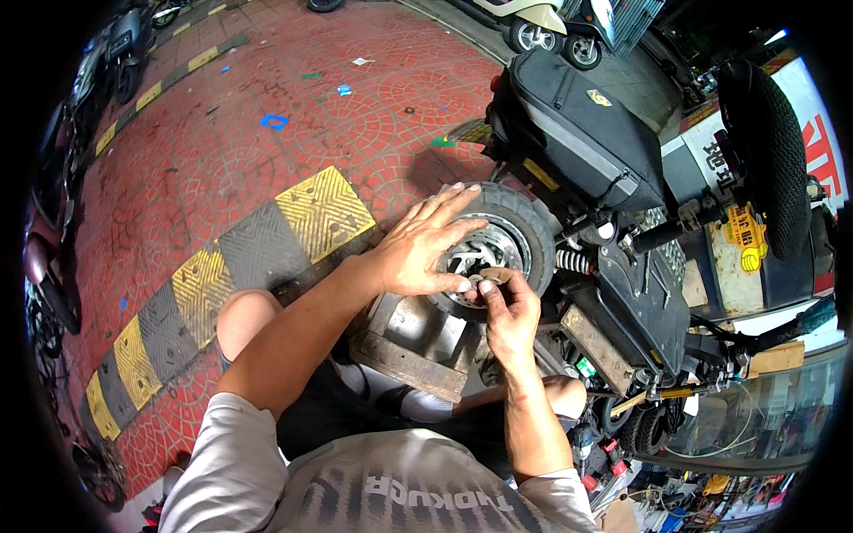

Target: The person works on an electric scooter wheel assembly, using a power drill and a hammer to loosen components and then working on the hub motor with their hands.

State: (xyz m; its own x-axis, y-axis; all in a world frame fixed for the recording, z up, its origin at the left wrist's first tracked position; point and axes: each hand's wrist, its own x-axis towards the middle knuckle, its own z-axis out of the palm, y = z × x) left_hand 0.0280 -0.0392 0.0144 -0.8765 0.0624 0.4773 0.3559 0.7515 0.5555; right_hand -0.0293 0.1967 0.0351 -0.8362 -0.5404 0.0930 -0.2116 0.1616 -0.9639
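Observation:
The wheel point(533, 222) of a small scooter, with a black tyre and a slotted metal brake disc point(498, 238), stands in front of me. My left hand point(418, 249) lies across the tyre's left side with fingers stretched and spread; its thumb reaches toward the hub. From below, my right hand point(511, 320) pinches at the hub, thumb and fingertips closed round a small round metal piece point(474, 279). Its exact kind is too small to tell, and my fingers partly cover it. Under the wheel is a worn wood-and-metal stand point(413, 364).
Right of the wheel lies the scooter's black deck point(635, 306), with a wrench point(656, 282) on it. A black bag point(577, 124) sits beyond the wheel. A yellow-and-black speed bump point(258, 244) crosses the red paving at left. Tools and tyres point(647, 433) crowd the lower right.

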